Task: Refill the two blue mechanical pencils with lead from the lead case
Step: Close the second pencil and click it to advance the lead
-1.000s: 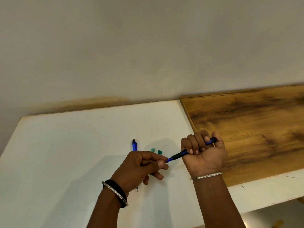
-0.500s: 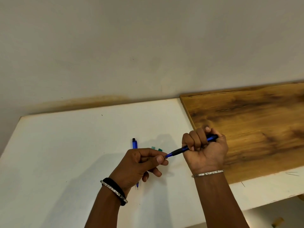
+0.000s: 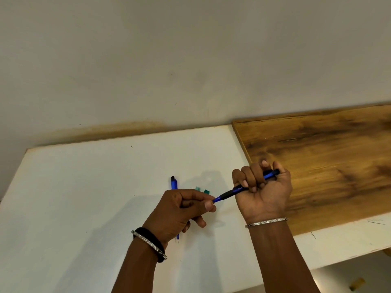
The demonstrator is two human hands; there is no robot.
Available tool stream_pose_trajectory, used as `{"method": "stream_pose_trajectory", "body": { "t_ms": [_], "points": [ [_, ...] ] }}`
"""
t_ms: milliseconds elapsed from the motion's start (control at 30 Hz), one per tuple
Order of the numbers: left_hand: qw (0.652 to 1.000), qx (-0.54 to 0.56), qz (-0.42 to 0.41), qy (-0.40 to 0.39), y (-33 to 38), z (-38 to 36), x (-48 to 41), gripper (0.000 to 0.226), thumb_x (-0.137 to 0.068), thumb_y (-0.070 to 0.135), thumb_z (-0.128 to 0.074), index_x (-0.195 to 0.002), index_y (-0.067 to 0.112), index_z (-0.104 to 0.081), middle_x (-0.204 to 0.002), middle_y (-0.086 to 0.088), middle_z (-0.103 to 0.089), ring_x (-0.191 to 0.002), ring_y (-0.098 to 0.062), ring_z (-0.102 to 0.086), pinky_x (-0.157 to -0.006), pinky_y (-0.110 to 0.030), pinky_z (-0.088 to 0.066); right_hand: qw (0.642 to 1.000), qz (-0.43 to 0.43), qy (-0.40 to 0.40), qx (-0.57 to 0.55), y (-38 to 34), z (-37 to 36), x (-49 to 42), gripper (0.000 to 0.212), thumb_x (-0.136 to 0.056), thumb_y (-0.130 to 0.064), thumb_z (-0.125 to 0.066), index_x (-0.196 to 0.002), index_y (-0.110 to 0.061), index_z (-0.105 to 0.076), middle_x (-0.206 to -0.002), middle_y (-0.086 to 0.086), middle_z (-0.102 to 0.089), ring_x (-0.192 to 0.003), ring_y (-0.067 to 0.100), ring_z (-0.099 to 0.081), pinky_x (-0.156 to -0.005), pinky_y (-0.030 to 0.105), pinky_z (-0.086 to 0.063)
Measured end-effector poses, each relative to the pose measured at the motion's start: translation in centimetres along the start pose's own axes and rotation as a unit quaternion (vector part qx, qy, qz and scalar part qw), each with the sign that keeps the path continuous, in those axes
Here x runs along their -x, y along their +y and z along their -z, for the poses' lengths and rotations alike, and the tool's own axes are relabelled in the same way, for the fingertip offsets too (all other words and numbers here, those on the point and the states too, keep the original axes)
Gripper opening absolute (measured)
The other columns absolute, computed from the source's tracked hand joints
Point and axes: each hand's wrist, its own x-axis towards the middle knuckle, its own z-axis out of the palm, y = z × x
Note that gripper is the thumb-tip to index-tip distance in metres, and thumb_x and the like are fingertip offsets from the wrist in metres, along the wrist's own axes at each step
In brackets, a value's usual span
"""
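The right hand (image 3: 262, 193) clamps the blue mechanical pencil (image 3: 239, 189) in a fist. The left hand's (image 3: 179, 210) thumb and forefinger pinch together at its tip, any lead too fine to see. This looks like feeding lead, and the next move calls for steady alignment. The second pencil (image 3: 174, 182) and lead case (image 3: 206, 191) lie just beyond the left fingers.

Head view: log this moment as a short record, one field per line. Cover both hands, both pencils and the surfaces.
right hand: grips the held pencil in a fist, tip pointing towards the left hand
left hand: thumb and forefinger pinch at the held pencil's tip; any lead is too thin to see
second pencil: lies on the white table, middle hidden by the left hand
green pieces: two, on the table beyond the left hand
wooden board: lies on the table's right side
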Motion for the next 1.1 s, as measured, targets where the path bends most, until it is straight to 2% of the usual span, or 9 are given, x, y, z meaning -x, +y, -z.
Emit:
{"method": "stream_pose_trajectory", "body": {
  "t_ms": [200,333,467,567,600,667,767,867,1100],
  "points": [
    [0.998,0.005,-0.011,0.061,0.1,0.1,-0.2,0.013,-0.085,0.020,-0.067,-0.093,0.013,-0.075,-0.087,-0.003,-0.078,-0.049,-0.008,-0.059,-0.042,-0.021,-0.032,0.996,-0.030,-0.002,0.089,0.0,-0.4,0.1,0.040,-0.093,-0.045,-0.035,-0.068,-0.017,-0.049,-0.053,-0.003,-0.037,-0.050,0.014,-0.038,-0.065,0.032,-0.038],
    [0.991,0.025,-0.030,0.132,0.0,0.3,-0.4,0.011,-0.087,0.019,-0.065,-0.090,0.013,-0.075,-0.082,-0.002,-0.077,-0.049,-0.007,-0.055,-0.040,-0.019,-0.033,0.975,-0.065,0.035,0.209,0.1,-0.9,0.2,0.046,-0.094,-0.055,-0.037,-0.074,-0.019,-0.058,-0.075,0.002,-0.060,-0.077,0.019,-0.058,-0.080,0.037,-0.044],
    [0.983,0.024,-0.037,0.178,-0.1,0.7,-0.7,0.010,-0.087,0.021,-0.065,-0.089,0.016,-0.074,-0.078,0.001,-0.077,-0.049,-0.005,-0.056,-0.039,-0.015,-0.038,0.945,-0.091,0.038,0.311,0.4,-1.1,0.2,0.053,-0.091,-0.063,-0.035,-0.078,-0.020,-0.064,-0.094,0.004,-0.071,-0.094,0.021,-0.061,-0.072,0.036,-0.041],
    [0.981,0.017,-0.039,0.191,-0.2,0.8,-0.8,0.009,-0.087,0.021,-0.065,-0.087,0.018,-0.074,-0.077,0.002,-0.077,-0.048,-0.005,-0.056,-0.039,-0.015,-0.039,0.955,-0.121,0.006,0.272,0.3,-1.4,0.4,0.052,-0.091,-0.063,-0.037,-0.082,-0.018,-0.061,-0.103,0.008,-0.072,-0.096,0.023,-0.065,-0.065,0.032,-0.043],
    [0.981,0.017,-0.037,0.191,-0.2,0.8,-0.8,0.009,-0.087,0.021,-0.066,-0.087,0.019,-0.074,-0.077,0.002,-0.077,-0.048,-0.005,-0.056,-0.039,-0.015,-0.039,0.961,-0.133,-0.001,0.242,0.3,-1.4,0.4,0.051,-0.091,-0.062,-0.038,-0.082,-0.017,-0.060,-0.103,0.009,-0.072,-0.096,0.024,-0.068,-0.061,0.030,-0.046],
    [0.982,0.019,-0.035,0.184,-0.2,0.7,-0.7,0.009,-0.086,0.021,-0.066,-0.087,0.019,-0.074,-0.078,0.001,-0.077,-0.049,-0.005,-0.057,-0.039,-0.016,-0.038,0.973,-0.143,-0.011,0.179,0.3,-1.5,0.5,0.047,-0.092,-0.058,-0.041,-0.079,-0.015,-0.055,-0.088,0.008,-0.069,-0.089,0.023,-0.069,-0.058,0.026,-0.049],
    [0.987,0.032,-0.027,0.154,-0.1,0.6,-0.5,0.012,-0.087,0.022,-0.065,-0.090,0.017,-0.075,-0.082,0.000,-0.078,-0.050,-0.005,-0.057,-0.041,-0.019,-0.035,0.986,-0.139,-0.020,0.090,0.4,-1.4,0.2,0.043,-0.094,-0.051,-0.042,-0.071,-0.014,-0.047,-0.066,0.001,-0.045,-0.064,0.015,-0.052,-0.048,0.020,-0.041],
    [0.991,0.040,-0.017,0.125,-0.1,0.5,-0.3,0.016,-0.089,0.024,-0.062,-0.096,0.017,-0.075,-0.088,0.000,-0.078,-0.053,-0.006,-0.057,-0.043,-0.020,-0.034,0.991,-0.129,-0.018,0.037,0.4,-1.1,0.0,0.041,-0.094,-0.044,-0.041,-0.065,-0.015,-0.042,-0.058,-0.002,-0.033,-0.051,0.010,-0.036,-0.039,0.019,-0.031],
    [0.995,0.070,-0.006,0.074,0.2,0.4,0.0,0.019,-0.088,0.023,-0.062,-0.099,0.015,-0.075,-0.095,-0.002,-0.077,-0.057,-0.006,-0.060,-0.045,-0.020,-0.033,0.991,-0.123,-0.029,-0.047,-0.1,-0.3,-0.1,0.041,-0.092,-0.039,-0.039,-0.059,-0.016,-0.037,-0.053,-0.005,-0.029,-0.045,0.008,-0.029,-0.036,0.019,-0.026]
  ]
}}
